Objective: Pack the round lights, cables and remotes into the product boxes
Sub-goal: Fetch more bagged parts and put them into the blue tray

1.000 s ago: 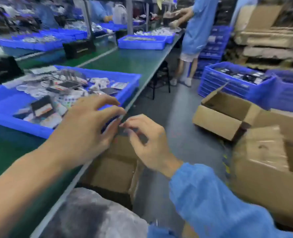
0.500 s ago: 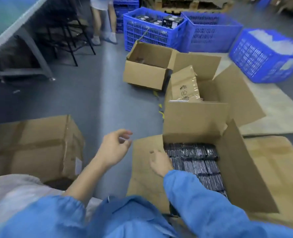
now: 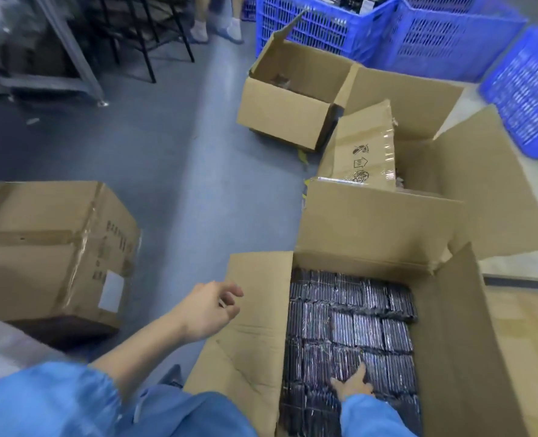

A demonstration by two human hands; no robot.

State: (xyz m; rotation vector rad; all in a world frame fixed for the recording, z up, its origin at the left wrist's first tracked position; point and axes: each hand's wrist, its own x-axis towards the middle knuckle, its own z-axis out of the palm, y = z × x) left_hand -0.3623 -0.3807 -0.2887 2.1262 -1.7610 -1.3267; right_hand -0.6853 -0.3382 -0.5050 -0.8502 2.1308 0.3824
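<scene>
A: What could go wrong here?

B: The big open box on the floor is full of dark flat packs, all pushed tight together. The right hand lies on the packs near the box's near edge, fingers flat, not holding one. I think a pack could be hard to pull out, and more than one may come up and spill.

A: And the left hand?

B: It hangs over the box's left flap, fingers softly curled, holding nothing. That flap could get bent if leaned on.

A: What else is around?

B: A taped shut box sits to the left. Two more open boxes are farther back, then blue crates. The tall back flap blocks reaching past.
</scene>
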